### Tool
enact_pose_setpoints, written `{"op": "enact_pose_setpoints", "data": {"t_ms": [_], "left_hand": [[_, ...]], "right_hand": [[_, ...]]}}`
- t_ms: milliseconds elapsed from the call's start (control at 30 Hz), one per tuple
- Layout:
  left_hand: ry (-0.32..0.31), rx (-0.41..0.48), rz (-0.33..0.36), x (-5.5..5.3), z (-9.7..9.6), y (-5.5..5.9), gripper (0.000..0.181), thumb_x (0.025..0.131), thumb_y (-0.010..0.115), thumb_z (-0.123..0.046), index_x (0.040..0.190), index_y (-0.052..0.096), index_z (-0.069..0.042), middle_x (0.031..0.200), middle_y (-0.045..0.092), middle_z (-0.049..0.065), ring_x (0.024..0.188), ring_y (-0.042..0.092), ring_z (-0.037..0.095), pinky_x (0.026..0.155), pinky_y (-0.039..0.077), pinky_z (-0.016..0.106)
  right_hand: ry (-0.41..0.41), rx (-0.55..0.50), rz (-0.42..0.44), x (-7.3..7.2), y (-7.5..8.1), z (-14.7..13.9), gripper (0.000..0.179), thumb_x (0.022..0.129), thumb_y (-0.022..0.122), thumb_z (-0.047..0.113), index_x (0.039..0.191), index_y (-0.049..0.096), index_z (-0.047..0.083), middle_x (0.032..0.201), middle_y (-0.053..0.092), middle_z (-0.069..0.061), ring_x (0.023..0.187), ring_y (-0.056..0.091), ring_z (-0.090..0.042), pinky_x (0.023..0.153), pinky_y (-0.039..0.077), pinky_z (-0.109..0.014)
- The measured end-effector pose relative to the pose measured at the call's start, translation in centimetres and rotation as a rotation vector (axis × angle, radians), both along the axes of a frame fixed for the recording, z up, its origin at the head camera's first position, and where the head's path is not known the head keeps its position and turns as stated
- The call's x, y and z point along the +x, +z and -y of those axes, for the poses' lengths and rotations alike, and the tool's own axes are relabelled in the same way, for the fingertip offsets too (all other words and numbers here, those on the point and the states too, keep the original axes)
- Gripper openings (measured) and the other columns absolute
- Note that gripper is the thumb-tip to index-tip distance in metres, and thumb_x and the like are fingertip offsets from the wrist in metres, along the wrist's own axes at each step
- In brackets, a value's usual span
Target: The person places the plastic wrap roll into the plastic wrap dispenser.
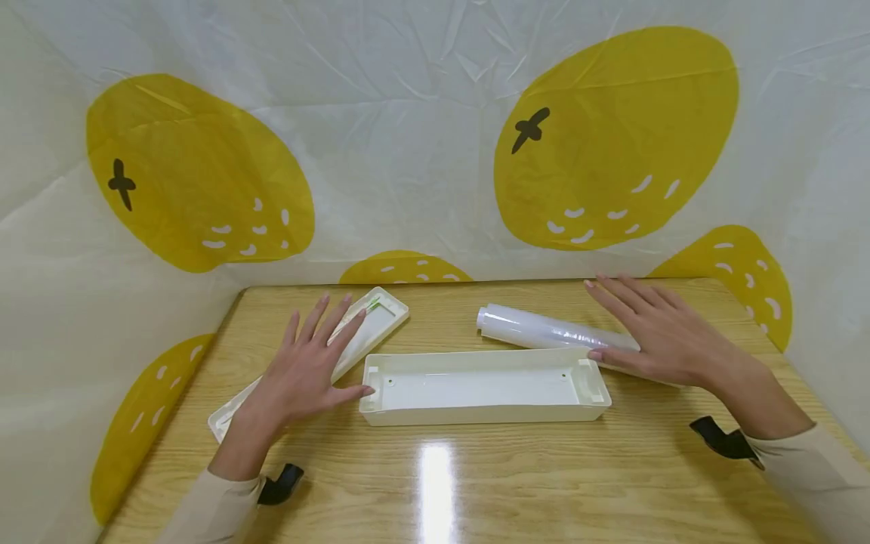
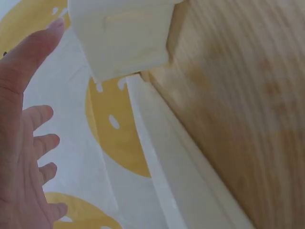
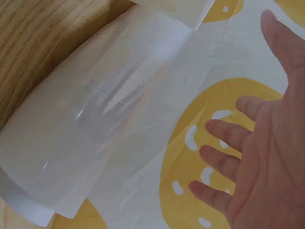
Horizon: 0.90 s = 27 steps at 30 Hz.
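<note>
A long white open-topped plastic box (image 1: 485,414) lies across the middle of the wooden table. My left hand (image 1: 302,378) hovers with spread fingers over a white lid-like tray (image 1: 231,412) left of the box, its thumb overlapping the box's left end in the head view. Behind the box, a roll of clear plastic wrap (image 1: 544,326) slants to the right. Above the roll's right part is my right hand (image 1: 669,340), fingers extended, thumb near the box's right corner. Both wrist views show the left palm (image 2: 24,167) and the right palm (image 3: 262,157) holding nothing.
The wood-grain table (image 1: 530,483) has a bright light reflection (image 1: 436,491) in front of the box. A white cloth (image 1: 408,166) printed with yellow fruit shapes hangs around the back and sides. A black strap (image 1: 282,483) sticks out by the left cuff.
</note>
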State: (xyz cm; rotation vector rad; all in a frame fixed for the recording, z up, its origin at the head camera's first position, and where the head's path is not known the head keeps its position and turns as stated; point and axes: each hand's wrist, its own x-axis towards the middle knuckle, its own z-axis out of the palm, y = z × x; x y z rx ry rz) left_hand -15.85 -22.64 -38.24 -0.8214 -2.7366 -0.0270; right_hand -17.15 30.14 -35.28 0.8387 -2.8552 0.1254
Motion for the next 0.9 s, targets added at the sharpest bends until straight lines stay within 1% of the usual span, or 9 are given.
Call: {"op": "enact_pose_setpoints", "data": {"t_ms": [100, 200, 300, 367, 433, 533, 667, 767, 900], "left_hand": [[-0.011, 0.017, 0.03, 0.2, 0.2, -0.3, 0.105, 0.083, 0.065, -0.073, 0.163, 0.024, -0.019, 0.171, 0.012, 0.008, 0.155, 0.012, 0.039, 0.115, 0.02, 0.07], [-0.036, 0.058, 0.044, 0.2, 0.3, -0.6, 0.103, 0.085, 0.068, -0.067, 0.163, 0.024, -0.016, 0.169, 0.016, 0.011, 0.154, 0.018, 0.039, 0.117, 0.025, 0.064], [-0.05, 0.131, 0.08, 0.4, 0.4, -0.8, 0.1, 0.086, 0.073, -0.058, 0.162, 0.025, -0.013, 0.167, 0.023, 0.014, 0.149, 0.028, 0.038, 0.113, 0.035, 0.058], [-0.045, 0.193, 0.136, 0.6, 0.4, -0.8, 0.096, 0.089, 0.074, -0.052, 0.162, 0.025, -0.014, 0.165, 0.027, 0.013, 0.146, 0.032, 0.037, 0.108, 0.041, 0.057], [-0.032, 0.261, 0.199, 0.8, 0.3, -0.8, 0.093, 0.09, 0.075, -0.045, 0.162, 0.025, -0.014, 0.162, 0.032, 0.012, 0.144, 0.035, 0.036, 0.106, 0.044, 0.058], [0.003, 0.333, 0.276, 1.0, 0.1, -0.8, 0.089, 0.092, 0.075, -0.039, 0.162, 0.025, -0.015, 0.156, 0.039, 0.014, 0.142, 0.04, 0.037, 0.107, 0.041, 0.059], [0.037, 0.392, 0.339, 1.1, -0.1, -0.8, 0.085, 0.094, 0.074, -0.033, 0.161, 0.027, -0.014, 0.143, 0.053, 0.016, 0.131, 0.053, 0.037, 0.104, 0.046, 0.057], [0.031, 0.441, 0.387, 1.2, -0.3, -0.9, 0.082, 0.094, 0.074, -0.027, 0.16, 0.029, -0.011, 0.129, 0.062, 0.016, 0.118, 0.063, 0.034, 0.095, 0.052, 0.054], [0.01, 0.513, 0.462, 1.2, -0.5, -1.1, 0.075, 0.095, 0.073, -0.022, 0.158, 0.033, -0.01, 0.119, 0.067, 0.015, 0.108, 0.068, 0.031, 0.088, 0.056, 0.05]], "right_hand": [[-0.019, -0.007, 0.044, -0.1, 0.0, -0.2, 0.094, 0.092, 0.067, 0.058, 0.164, 0.017, 0.025, 0.165, 0.03, -0.012, 0.148, 0.029, -0.04, 0.114, 0.024, -0.063], [-0.041, -0.022, 0.085, -0.3, 0.1, -0.3, 0.09, 0.094, 0.065, 0.057, 0.164, 0.018, 0.025, 0.163, 0.032, -0.014, 0.147, 0.032, -0.041, 0.111, 0.028, -0.064], [-0.04, -0.041, 0.102, -0.5, 0.2, -0.5, 0.088, 0.094, 0.065, 0.055, 0.164, 0.021, 0.022, 0.162, 0.034, -0.015, 0.145, 0.035, -0.042, 0.11, 0.031, -0.064], [-0.03, -0.05, 0.108, -0.7, 0.3, -0.6, 0.088, 0.094, 0.066, 0.054, 0.163, 0.022, 0.021, 0.162, 0.035, -0.015, 0.143, 0.037, -0.043, 0.109, 0.033, -0.064], [-0.014, -0.06, 0.107, -0.8, 0.3, -0.8, 0.088, 0.094, 0.068, 0.051, 0.163, 0.024, 0.017, 0.161, 0.036, -0.016, 0.141, 0.039, -0.044, 0.108, 0.035, -0.064], [0.008, -0.067, 0.113, -1.1, 0.3, -1.0, 0.087, 0.095, 0.07, 0.046, 0.162, 0.025, 0.015, 0.159, 0.038, -0.017, 0.139, 0.042, -0.045, 0.105, 0.038, -0.064], [0.016, -0.06, 0.138, -1.3, 0.4, -1.2, 0.081, 0.096, 0.069, 0.041, 0.16, 0.03, 0.012, 0.157, 0.041, -0.019, 0.136, 0.045, -0.046, 0.101, 0.042, -0.065], [0.008, -0.048, 0.176, -1.4, 0.5, -1.3, 0.076, 0.097, 0.068, 0.04, 0.158, 0.034, 0.011, 0.154, 0.043, -0.02, 0.134, 0.046, -0.046, 0.098, 0.044, -0.066], [0.02, -0.05, 0.217, -1.5, 0.5, -1.2, 0.072, 0.097, 0.069, 0.037, 0.156, 0.037, 0.01, 0.152, 0.046, -0.021, 0.133, 0.048, -0.046, 0.098, 0.044, -0.067]]}}
